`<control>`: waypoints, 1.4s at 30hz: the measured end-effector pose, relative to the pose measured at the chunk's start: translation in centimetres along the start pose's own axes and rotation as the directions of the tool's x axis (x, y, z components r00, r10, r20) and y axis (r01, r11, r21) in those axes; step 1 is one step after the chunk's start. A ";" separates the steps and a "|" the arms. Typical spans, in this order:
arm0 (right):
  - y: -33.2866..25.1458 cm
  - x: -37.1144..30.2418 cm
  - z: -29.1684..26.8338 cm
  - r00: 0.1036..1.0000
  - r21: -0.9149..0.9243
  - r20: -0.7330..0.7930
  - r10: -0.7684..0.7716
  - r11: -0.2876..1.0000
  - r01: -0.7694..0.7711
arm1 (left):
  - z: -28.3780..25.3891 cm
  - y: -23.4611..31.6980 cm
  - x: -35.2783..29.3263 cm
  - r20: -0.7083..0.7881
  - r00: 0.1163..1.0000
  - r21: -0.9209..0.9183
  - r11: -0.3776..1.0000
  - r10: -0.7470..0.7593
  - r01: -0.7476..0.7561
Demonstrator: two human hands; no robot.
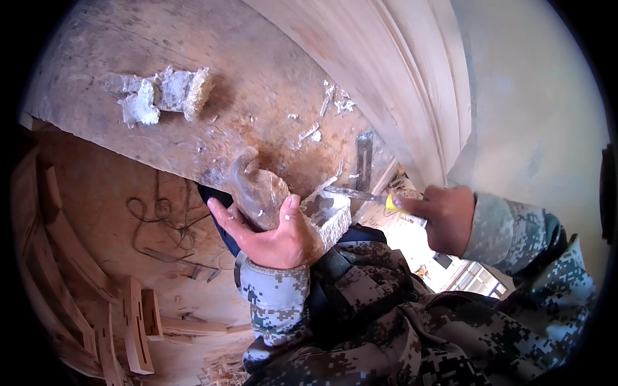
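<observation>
My left hand [278,243] cradles a curved, horn-shaped brown piece [252,192], its thumb and forefinger spread along the near side. The piece's hooked tip lies toward the workbench, and its other end carries a hollow, rough white crust [335,222] close to my body. In my right hand [449,220] is a thin-bladed hand tool [357,193] with a yellow collar; whether it is a chisel or a scraper I cannot tell. Its blade tip reaches the rim of the white crust. My right fingers are wrapped round the handle, hiding most of it.
A second white-crusted chunk [170,93] lies on the wooden workbench [257,38], with white flakes [312,134] around. A dark flat bar [364,161] rests near its right edge. Long curved wooden mouldings [399,71] stand at the back right. Below left are a cable [161,209] and wooden parts [135,325].
</observation>
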State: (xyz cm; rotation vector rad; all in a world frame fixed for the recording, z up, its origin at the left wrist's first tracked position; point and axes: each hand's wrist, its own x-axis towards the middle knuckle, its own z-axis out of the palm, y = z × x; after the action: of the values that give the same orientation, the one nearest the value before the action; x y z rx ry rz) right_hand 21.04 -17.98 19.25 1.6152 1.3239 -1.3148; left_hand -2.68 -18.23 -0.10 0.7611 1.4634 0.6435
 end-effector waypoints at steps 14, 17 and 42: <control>4.7 -0.3 9.2 0.970 0.707 -0.021 0.243 0.690 -0.157 | -4.6 -2.6 -1.7 0.155 0.983 0.059 0.992 0.101 -0.111; 6.4 -0.5 12.9 0.934 0.756 -0.260 0.244 0.653 0.040 | -5.3 -1.7 -2.7 0.031 0.978 0.026 0.978 0.207 -0.207; -1.1 16.2 6.1 0.523 0.208 -0.849 0.076 0.958 0.198 | -2.7 -0.6 1.6 0.460 0.304 0.096 0.294 0.834 -0.951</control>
State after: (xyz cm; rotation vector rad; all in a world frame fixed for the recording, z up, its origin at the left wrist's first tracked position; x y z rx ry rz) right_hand 17.96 -18.49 2.19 2.6438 1.7986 -0.7060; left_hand -5.37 -17.14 -1.46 1.9978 0.6677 1.0485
